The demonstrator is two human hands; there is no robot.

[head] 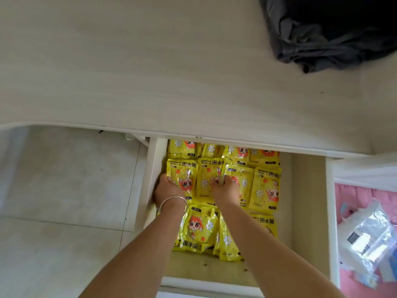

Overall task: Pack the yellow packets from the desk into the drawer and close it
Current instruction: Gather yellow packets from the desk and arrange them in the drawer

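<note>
The drawer (305, 211) under the desk stands pulled open, and several yellow packets (266, 188) with a red-haired cartoon figure lie in rows on its floor. Both my hands reach into its left half. My left hand (167, 190), a silver bangle on its wrist, grips the left edge of a yellow packet (182, 171) next to the drawer's left wall. My right hand (225, 188) presses with curled fingers on the packets in the middle. No yellow packet shows on the pale desk top (150, 72).
A dark grey cloth (330, 33) lies bunched on the desk's far right. To the right of the drawer is a pink surface with clear plastic bags (369, 237). Pale tiled floor (64, 190) lies to the left. The drawer's right strip and front are bare.
</note>
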